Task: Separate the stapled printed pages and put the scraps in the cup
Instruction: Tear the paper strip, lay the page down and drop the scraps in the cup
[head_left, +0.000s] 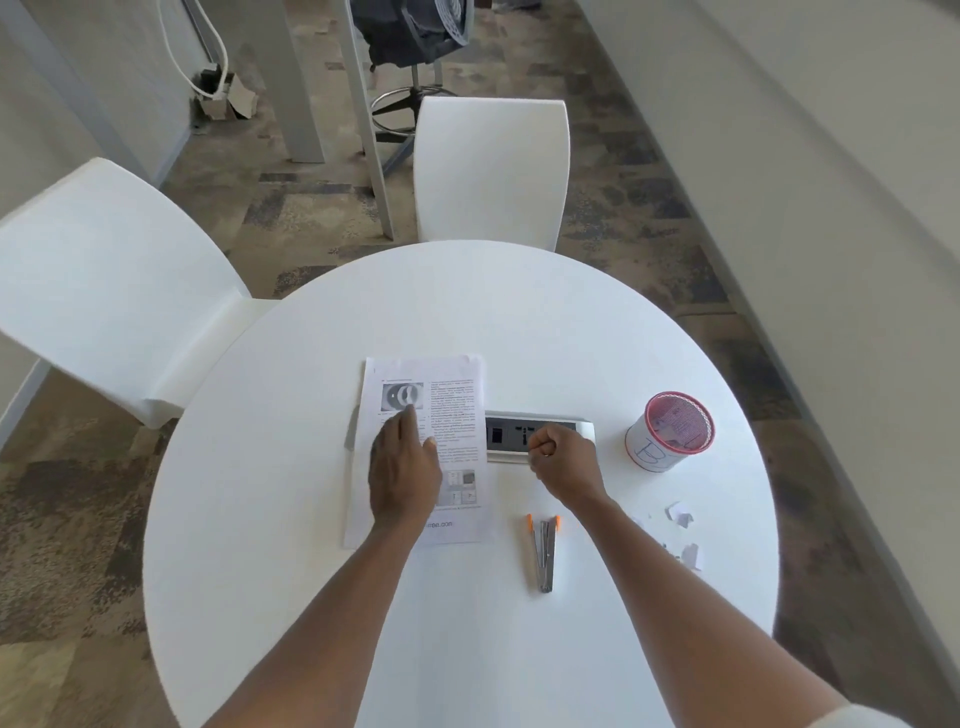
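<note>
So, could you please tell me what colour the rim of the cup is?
Red; the cup has a white body, seen in the head view.

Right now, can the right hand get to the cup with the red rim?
Probably yes. The right hand is curled in a fist over the socket panel, and the cup stands just beyond it on the bare table, with nothing between them.
</note>
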